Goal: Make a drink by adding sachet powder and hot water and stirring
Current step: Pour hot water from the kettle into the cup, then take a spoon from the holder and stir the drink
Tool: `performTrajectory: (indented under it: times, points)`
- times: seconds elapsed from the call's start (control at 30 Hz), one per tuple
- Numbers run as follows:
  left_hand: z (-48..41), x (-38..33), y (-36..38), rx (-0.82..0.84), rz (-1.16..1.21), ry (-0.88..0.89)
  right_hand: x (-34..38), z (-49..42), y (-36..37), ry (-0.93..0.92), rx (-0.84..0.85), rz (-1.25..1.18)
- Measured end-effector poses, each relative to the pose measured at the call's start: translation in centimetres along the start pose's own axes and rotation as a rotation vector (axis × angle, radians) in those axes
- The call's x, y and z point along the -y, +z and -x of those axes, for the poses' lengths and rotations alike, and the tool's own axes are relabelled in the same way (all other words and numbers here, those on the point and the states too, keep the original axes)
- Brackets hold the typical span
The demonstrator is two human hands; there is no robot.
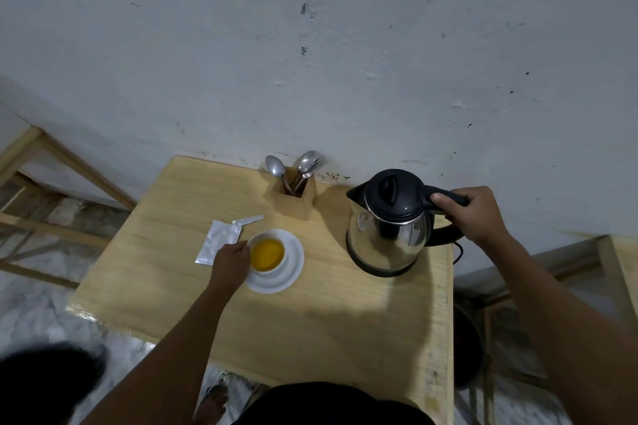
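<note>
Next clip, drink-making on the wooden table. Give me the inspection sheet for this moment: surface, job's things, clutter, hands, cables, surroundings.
Surface: wooden table against the wall, no spills seen.
Job's things: white cup holding orange-yellow liquid, standing on a white saucer; opened silver sachet lying flat left of the cup, its torn-off strip beside it; steel kettle, lid closed, upright on the table; spoons and a fork in a wooden holder at the wall.
Clutter: nothing seen.
Hands: left hand at the cup's rim; right hand gripping the kettle handle.
Cables: black cord running off the table's right edge behind the kettle.
Surroundings: marked white wall; wooden frames on both sides; marbled floor.
</note>
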State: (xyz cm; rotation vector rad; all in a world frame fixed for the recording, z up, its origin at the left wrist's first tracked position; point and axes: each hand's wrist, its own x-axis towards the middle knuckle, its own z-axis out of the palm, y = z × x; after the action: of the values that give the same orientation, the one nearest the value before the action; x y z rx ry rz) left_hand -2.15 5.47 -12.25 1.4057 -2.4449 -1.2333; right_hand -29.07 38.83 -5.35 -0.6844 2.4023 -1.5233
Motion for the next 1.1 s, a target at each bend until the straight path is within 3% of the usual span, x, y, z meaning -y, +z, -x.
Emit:
performTrajectory:
  times: [0.3, 0.43, 0.53, 0.6, 0.67, 0.73, 0.8, 0.93, 1.1]
  points:
    - [-0.4, 0.4, -0.1, 0.009, 0.024, 0.007, 0.6, 0.5, 1.0, 0.001, -0.053, 0.063]
    - [-0.7, 0.5, -0.3, 0.055, 0.028, -0.002, 2.8, 1.7, 2.2, 0.01, -0.293, 0.215]
    - [-1.6, 0.9, -0.9, 0.125, 0.001, -0.024, 6.0, 1.7, 4.4, -0.183, -0.492, 0.359]
    - [-2.0, 1.0, -1.5, 0.182, 0.014, -0.042, 8.7, 1.6, 6.5, -0.369, -0.508, 0.42]
    - [-2.2, 0.8, -2.3, 0.24, 0.071, -0.06, 11.3, 1.3, 9.5, -0.524, -0.441, 0.424]
    - [-2.6, 0.7, -3.0, 0.296, 0.124, -0.077, 13.5, 1.0, 12.8, -0.567, -0.332, 0.412]
    - [-3.1, 0.5, -3.4, 0.351, 0.178, -0.107, 15.0, 0.5, 15.7, -0.433, -0.152, 0.409]
    - [-4.4, 0.0, -4.1, 0.459, 0.093, -0.109, 15.3, -2.4, 20.7, 0.008, 0.235, 0.466]
    - [-6.7, 0.8, -5.0, 0.605, 0.013, -0.082, 13.2, -5.9, 25.8, 0.202, 0.32, 0.565]
